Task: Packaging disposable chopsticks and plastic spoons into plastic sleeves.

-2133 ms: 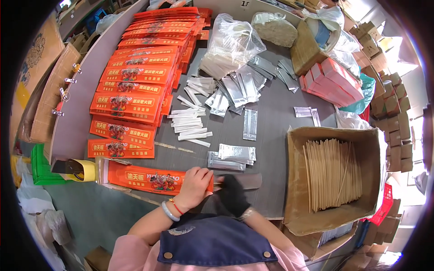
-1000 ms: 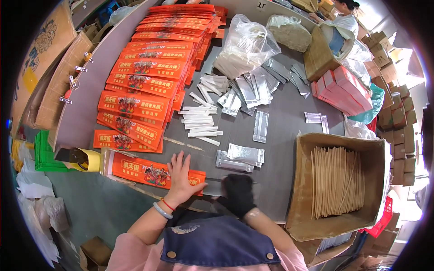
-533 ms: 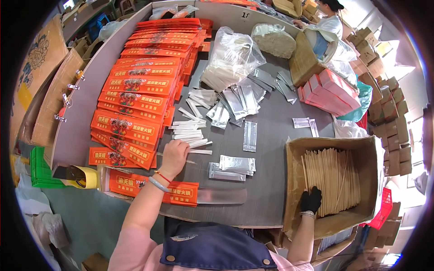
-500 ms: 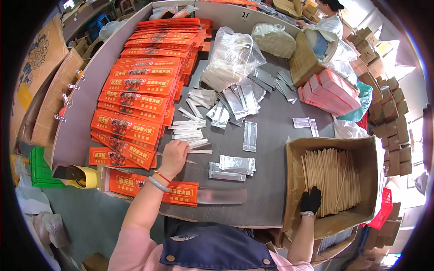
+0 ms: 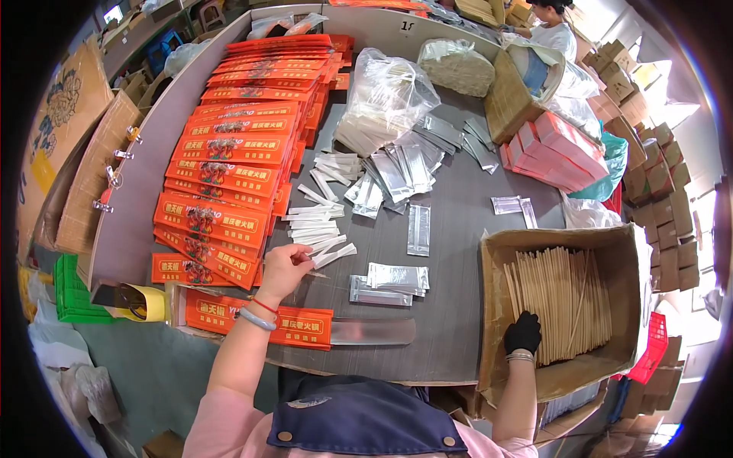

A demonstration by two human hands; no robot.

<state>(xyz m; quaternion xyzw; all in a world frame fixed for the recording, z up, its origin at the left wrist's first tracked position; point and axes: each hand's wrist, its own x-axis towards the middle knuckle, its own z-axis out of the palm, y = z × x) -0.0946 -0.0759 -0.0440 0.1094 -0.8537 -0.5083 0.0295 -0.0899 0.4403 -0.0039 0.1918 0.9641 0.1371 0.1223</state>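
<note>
My bare left hand (image 5: 286, 269), with a red cord and a pale bangle at the wrist, pinches the end of a narrow white paper packet (image 5: 336, 256). Beyond it lies a loose pile of similar white packets (image 5: 314, 217). Just below that forearm, a red printed paper sleeve (image 5: 304, 327) lies by a shiny clear strip (image 5: 374, 331). My right hand (image 5: 523, 333), in a black glove, is down in a cardboard box (image 5: 492, 305) at the right. Its fingers are curled at the near left side of the wooden chopsticks (image 5: 565, 305); the fingertips are partly hidden.
Overlapping red sleeves (image 5: 229, 164) cover the table's left side. Silver flat packets (image 5: 397, 278) lie mid-table, with more behind, near a clear plastic bag (image 5: 389, 95). Pink-red boxes (image 5: 553, 153) stand far right. A co-worker (image 5: 551, 34) is at the back right.
My left hand has drawn slightly back and left, now with a white packet in its fingers. The right hand has stayed among the chopsticks, its fingers more curled.
</note>
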